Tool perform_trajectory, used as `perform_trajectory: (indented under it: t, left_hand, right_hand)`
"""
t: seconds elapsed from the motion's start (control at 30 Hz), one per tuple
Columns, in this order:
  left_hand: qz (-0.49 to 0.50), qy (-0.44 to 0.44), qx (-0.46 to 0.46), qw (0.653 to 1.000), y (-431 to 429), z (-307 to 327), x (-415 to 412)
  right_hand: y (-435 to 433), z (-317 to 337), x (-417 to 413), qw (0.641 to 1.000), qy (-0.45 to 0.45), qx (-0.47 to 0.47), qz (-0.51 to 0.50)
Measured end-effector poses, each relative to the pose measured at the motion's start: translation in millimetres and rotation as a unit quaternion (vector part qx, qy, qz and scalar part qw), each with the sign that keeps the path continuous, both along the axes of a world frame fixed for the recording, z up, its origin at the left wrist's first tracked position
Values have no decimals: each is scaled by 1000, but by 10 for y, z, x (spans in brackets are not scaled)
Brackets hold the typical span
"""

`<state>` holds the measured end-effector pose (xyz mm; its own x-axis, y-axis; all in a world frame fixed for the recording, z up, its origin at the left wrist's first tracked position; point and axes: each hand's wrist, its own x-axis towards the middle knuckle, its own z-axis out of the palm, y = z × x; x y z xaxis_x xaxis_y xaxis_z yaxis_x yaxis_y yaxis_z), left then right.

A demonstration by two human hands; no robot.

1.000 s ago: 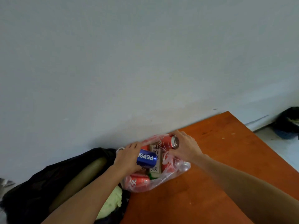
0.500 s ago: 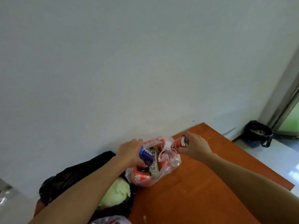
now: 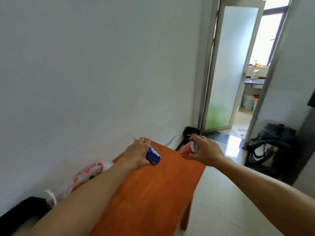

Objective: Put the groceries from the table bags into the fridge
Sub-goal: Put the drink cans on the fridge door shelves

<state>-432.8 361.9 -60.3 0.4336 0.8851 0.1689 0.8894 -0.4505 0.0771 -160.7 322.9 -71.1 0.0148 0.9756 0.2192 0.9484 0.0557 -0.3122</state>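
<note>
My left hand (image 3: 138,153) grips a blue Pepsi can (image 3: 153,155) above the far end of the orange wooden table (image 3: 153,193). A red cola can (image 3: 189,149) is held in my right hand (image 3: 205,153), out past the table's far right corner. The clear plastic grocery bag (image 3: 85,176) with red cans inside lies against the wall on the left, partly hidden by my left forearm. A black bag (image 3: 25,206) sits at the lower left edge. No fridge is in view.
A white wall runs along the table's left side. Ahead stands an open glass door (image 3: 228,68) leading to a kitchen. A dark bin (image 3: 191,132) sits by the door. A black bag and hoses (image 3: 272,147) lie on the tiled floor at right.
Both hands lifted their cans out of the plastic bag and moved away to the right. My view swung right, bringing the doorway and floor into sight.
</note>
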Motion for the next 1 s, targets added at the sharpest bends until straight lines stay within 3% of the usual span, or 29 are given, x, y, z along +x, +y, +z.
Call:
perform_trajectory:
  t: [0.27,0.5,1.0]
  left_hand:
    - [-120,-47,-4,992,-469,-43,2360]
    - [-238,-18,-8,971,-742,-117,4263]
    - [-450,-54,16,891,-278,95,8073]
  right_hand:
    - [-1199,88,2165,992,-20,14,-124]
    - [-2000,120,3726,970,-16,21,-240]
    - [-2438,360,6615,892,-31,54,-448]
